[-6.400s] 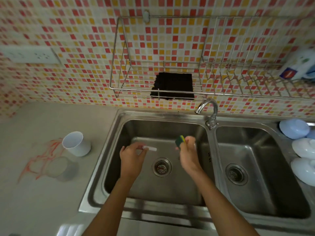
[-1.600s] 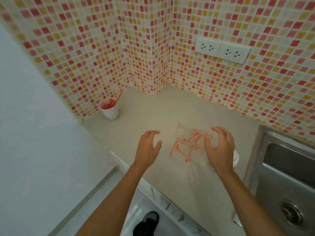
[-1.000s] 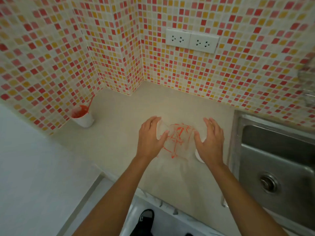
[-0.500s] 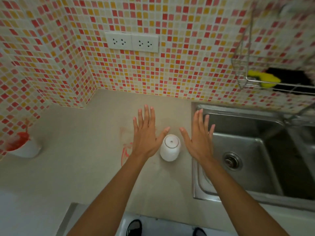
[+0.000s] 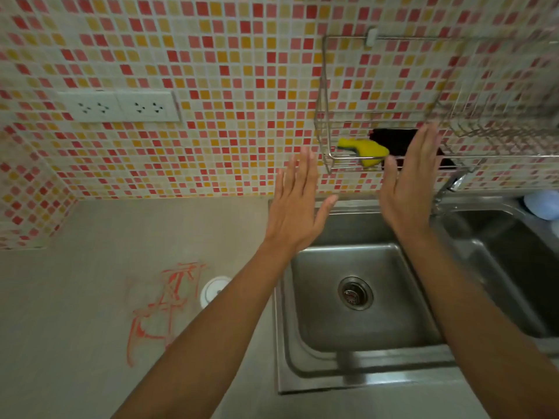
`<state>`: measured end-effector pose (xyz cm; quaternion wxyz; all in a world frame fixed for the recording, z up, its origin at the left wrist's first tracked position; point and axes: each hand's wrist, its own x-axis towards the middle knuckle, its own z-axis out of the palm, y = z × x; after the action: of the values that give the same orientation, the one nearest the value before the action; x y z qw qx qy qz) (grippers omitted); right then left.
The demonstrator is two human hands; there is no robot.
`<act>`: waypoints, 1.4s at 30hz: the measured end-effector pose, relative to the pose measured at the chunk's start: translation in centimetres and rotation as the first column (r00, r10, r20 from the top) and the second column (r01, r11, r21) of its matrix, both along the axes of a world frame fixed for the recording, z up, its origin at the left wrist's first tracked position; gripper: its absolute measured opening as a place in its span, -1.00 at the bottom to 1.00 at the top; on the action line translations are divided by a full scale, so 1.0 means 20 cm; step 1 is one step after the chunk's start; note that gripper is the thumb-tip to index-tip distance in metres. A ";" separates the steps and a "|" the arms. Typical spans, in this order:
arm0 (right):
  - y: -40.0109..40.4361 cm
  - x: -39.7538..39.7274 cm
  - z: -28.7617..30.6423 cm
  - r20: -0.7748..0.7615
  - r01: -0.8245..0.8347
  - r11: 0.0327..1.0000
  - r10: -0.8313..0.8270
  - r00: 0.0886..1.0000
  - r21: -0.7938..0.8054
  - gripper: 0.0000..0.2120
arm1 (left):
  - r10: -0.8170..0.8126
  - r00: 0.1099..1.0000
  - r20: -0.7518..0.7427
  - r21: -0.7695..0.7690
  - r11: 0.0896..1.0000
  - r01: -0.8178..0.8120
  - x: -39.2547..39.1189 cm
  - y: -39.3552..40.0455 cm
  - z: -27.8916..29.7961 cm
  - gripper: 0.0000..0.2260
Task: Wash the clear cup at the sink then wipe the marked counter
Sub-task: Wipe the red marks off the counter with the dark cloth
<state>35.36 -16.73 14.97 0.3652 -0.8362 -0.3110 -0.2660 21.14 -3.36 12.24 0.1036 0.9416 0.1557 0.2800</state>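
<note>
My left hand (image 5: 298,204) and my right hand (image 5: 408,182) are both raised over the back of the left sink basin (image 5: 357,328), fingers spread, holding nothing. My right fingertips reach the wire rack (image 5: 325,140) on the tiled wall, covering part of a black cloth (image 5: 393,139); a yellow sponge (image 5: 363,149) lies beside it. Red scribbles (image 5: 163,306) mark the counter left of the sink. A faint see-through shape, seemingly the clear cup (image 5: 148,293), rests over the marks. A white cup (image 5: 211,290) stands upside down beside them, partly behind my left forearm.
The faucet (image 5: 450,182) stands between the left basin and the right basin (image 5: 499,252). A pale blue bowl (image 5: 541,204) sits at the far right. Wall sockets (image 5: 118,106) are above the counter. The rack's dish section (image 5: 499,128) extends to the right.
Both open hands have risen from beside the white cup up toward the wire rack. The view has swung right and upward, bringing the sink centre.
</note>
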 end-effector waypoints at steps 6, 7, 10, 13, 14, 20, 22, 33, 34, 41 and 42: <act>0.05 0.47 0.16 -0.216 -0.020 0.984 -0.019 0.976 -0.177 -0.35 | -0.003 0.996 -0.090 0.106 0.994 0.012 0.31 -0.07 0.03 -0.36; 0.07 0.51 0.17 -0.258 -0.012 0.966 -0.057 0.964 -0.257 -0.31 | 0.013 0.996 -0.092 0.106 0.994 -0.004 0.33 -0.08 0.03 -0.36; 0.14 0.63 0.23 -0.448 -0.073 0.896 -0.147 0.882 -0.439 -0.19 | 0.047 0.996 -0.079 0.089 0.995 -0.040 0.35 -0.10 0.02 -0.36; 0.20 0.71 0.24 -0.508 -0.140 0.794 -0.232 0.829 -0.592 -0.19 | 0.070 0.994 -0.082 0.071 0.995 -0.064 0.36 -0.11 0.01 -0.35; 0.23 0.72 0.22 -0.476 -0.150 0.749 -0.241 0.846 -0.645 -0.30 | 0.072 0.994 -0.085 0.067 0.996 -0.066 0.36 -0.11 0.00 -0.35; 0.26 0.74 0.21 -0.268 -0.056 0.606 -0.265 0.926 -0.793 -0.83 | 0.083 0.992 -0.100 0.070 0.995 -0.076 0.36 -0.13 0.00 -0.34; 0.22 0.76 0.23 -0.257 -0.016 0.652 -0.275 0.926 -0.758 -0.86 | 0.080 0.991 -0.111 0.059 0.996 -0.074 0.36 -0.13 0.00 -0.35; -0.11 0.54 0.43 -0.372 0.090 0.943 0.039 0.927 0.322 -0.72 | -0.056 0.991 -0.125 -0.094 0.995 0.044 -0.16 -0.02 -0.03 -0.36; -0.11 0.45 0.45 -0.369 0.045 0.903 0.128 0.920 0.426 -0.71 | -0.027 0.993 -0.115 -0.130 0.991 0.012 -0.29 0.02 -0.07 -0.34; -0.10 -0.35 0.20 -0.487 -0.047 0.800 0.410 0.771 0.598 -0.77 | 0.078 0.992 -0.104 -0.660 0.740 -0.128 -0.91 0.21 -0.41 -0.05; -0.09 -0.45 0.09 -0.553 -0.020 0.819 0.405 0.728 0.573 -0.77 | 0.080 0.991 -0.106 -0.709 0.693 -0.132 -0.95 0.21 -0.47 0.00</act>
<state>26.38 -18.46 16.78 0.6951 -0.6970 -0.1755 0.0135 2.18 0.88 2.81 0.4391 0.8260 0.3093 0.1713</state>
